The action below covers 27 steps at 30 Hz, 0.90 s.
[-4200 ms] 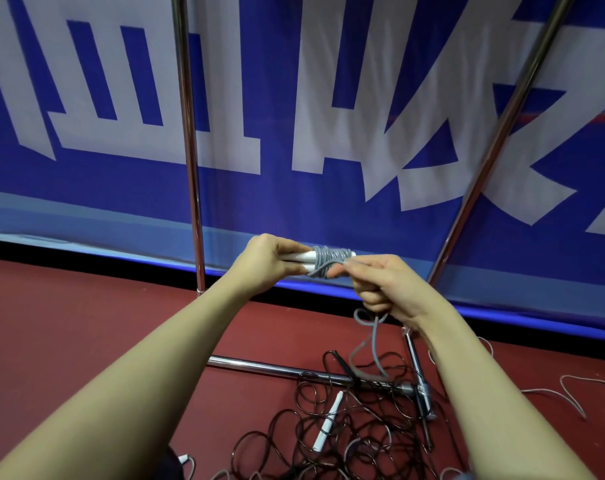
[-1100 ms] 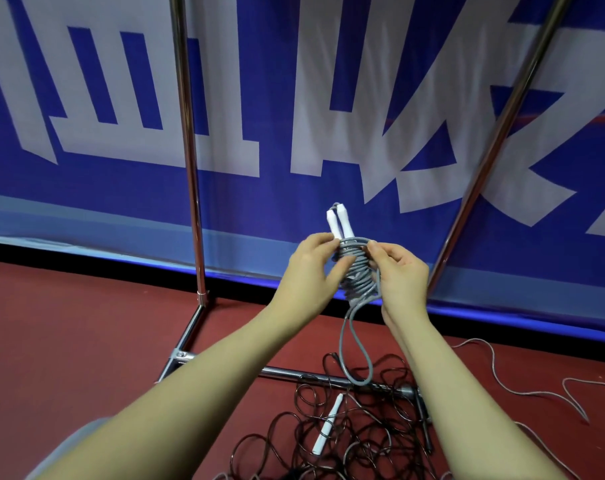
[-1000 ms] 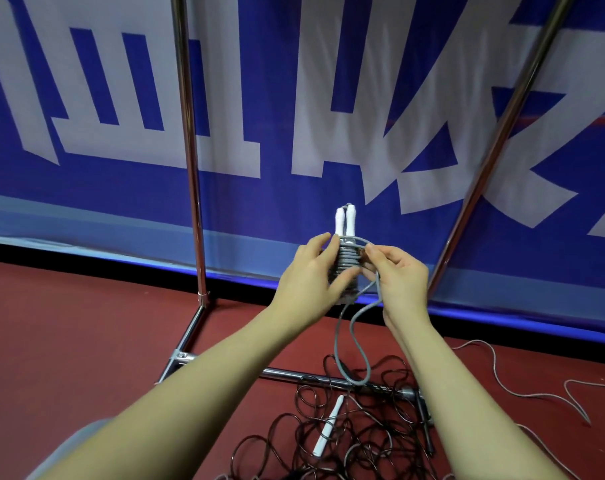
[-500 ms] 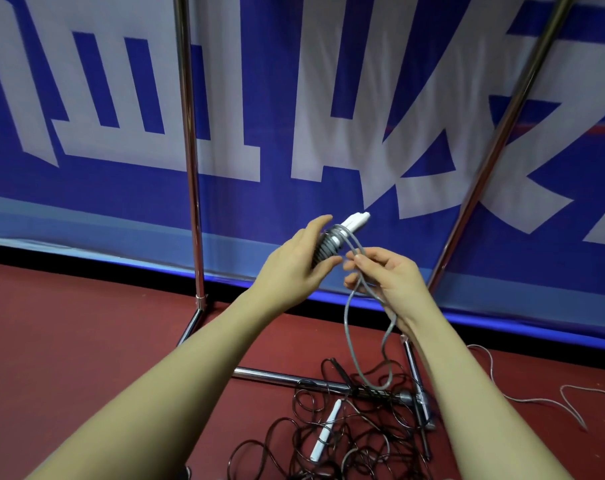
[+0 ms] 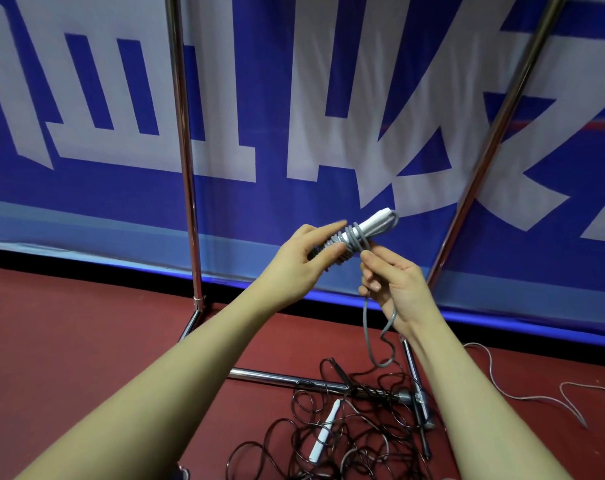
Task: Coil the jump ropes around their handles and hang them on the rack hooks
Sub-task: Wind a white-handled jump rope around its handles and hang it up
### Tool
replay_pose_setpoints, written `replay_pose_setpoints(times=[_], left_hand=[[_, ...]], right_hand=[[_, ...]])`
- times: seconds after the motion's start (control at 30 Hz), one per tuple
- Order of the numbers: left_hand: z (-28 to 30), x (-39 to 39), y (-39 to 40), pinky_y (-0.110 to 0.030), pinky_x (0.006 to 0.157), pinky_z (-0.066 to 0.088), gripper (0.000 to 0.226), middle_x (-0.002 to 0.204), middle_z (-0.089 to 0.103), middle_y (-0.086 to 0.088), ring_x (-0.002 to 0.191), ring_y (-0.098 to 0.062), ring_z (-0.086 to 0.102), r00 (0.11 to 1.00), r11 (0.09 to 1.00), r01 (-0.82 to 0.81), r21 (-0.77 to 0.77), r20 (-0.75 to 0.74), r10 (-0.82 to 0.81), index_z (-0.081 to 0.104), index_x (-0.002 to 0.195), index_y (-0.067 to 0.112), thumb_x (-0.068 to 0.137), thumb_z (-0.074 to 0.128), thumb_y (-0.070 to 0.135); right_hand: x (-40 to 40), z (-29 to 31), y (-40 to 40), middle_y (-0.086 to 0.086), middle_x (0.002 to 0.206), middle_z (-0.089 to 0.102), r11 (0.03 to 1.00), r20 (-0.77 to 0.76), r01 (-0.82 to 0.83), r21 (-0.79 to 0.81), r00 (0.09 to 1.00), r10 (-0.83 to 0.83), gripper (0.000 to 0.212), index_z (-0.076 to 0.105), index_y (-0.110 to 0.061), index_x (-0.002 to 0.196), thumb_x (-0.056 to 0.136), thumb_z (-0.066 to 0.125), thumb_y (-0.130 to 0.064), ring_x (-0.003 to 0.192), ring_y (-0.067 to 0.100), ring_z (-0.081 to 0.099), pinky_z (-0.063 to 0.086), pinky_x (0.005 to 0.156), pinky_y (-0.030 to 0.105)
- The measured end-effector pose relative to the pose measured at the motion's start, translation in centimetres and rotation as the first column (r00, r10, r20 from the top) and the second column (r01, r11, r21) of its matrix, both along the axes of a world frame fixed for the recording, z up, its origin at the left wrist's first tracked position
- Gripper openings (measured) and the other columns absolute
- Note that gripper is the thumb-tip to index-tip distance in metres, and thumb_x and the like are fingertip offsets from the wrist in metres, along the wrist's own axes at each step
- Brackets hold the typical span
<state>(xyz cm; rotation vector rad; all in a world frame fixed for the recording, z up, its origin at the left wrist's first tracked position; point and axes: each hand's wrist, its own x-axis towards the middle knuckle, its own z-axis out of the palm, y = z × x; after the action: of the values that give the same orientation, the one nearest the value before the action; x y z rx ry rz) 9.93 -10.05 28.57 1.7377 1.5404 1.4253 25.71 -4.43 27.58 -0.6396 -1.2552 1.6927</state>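
Note:
A grey jump rope (image 5: pixel 354 237) is coiled around its white handles (image 5: pixel 375 221), which tilt up to the right at chest height. My left hand (image 5: pixel 304 259) holds the coiled bundle, thumb and fingers around its lower end. My right hand (image 5: pixel 391 278) pinches the rope's loose end just below the coil. A loop of the rope's tail (image 5: pixel 375 337) hangs from that hand toward the floor. The rack shows as two chrome uprights (image 5: pixel 183 140) and a base bar (image 5: pixel 277 375); no hooks are in view.
A tangle of black jump rope (image 5: pixel 346 434) with a white handle (image 5: pixel 323 434) lies on the red floor by the rack base. A white rope (image 5: pixel 536 398) trails at the right. A blue and white banner (image 5: pixel 294 116) stands behind the rack.
The bundle tipped from upright to slanting up-right. One more turn went around the handles' top end, and my right hand dropped lower, pulling the tail.

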Motion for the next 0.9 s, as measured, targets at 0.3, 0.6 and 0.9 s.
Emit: replay_pose_setpoints(times=[0.3,0.6,0.9], left_hand=[[0.6,-0.6,-0.3,-0.037,0.055,0.053,0.029,0.087,0.068,-0.012,0.066,-0.027,0.067,0.985,0.999,0.029,-0.030,0.173,-0.023,0.047,0.128,0.040,0.100,0.048,0.034],[-0.6,-0.9,0.4,-0.042,0.077,0.051,0.035,0.103,0.060,0.009,0.091,-0.014,0.060,0.964,0.968,-0.207,0.143,-0.140,0.227,0.059,0.122,0.042,0.095,0.037,0.049],[-0.7,-2.0,0.6,-0.045,0.073,0.051,0.079,0.120,0.035,0.000,0.084,-0.025,0.053,0.847,0.985,-0.142,0.102,-0.502,0.174,0.019,0.153,0.029,0.089,0.064,0.040]], right_hand=[[0.1,0.2,-0.3,0.002,0.066,0.053,0.998,-0.023,-0.052,0.019,0.998,0.053,0.040,0.057,-0.001,0.122,0.084,0.058,-0.011,0.047,0.008,0.042,0.051,0.050,0.024],[-1.1,0.2,-0.5,0.004,0.066,0.054,0.999,-0.046,0.036,-0.036,0.998,-0.038,0.032,0.065,-0.002,0.102,0.074,0.065,-0.018,0.046,0.011,0.046,0.053,0.053,0.027],[-0.5,0.1,-0.1,0.001,0.071,0.054,0.994,-0.028,-0.099,-0.037,0.995,0.098,0.036,0.054,-0.002,0.128,0.092,0.049,-0.004,0.049,0.007,0.041,0.042,0.044,0.020]])
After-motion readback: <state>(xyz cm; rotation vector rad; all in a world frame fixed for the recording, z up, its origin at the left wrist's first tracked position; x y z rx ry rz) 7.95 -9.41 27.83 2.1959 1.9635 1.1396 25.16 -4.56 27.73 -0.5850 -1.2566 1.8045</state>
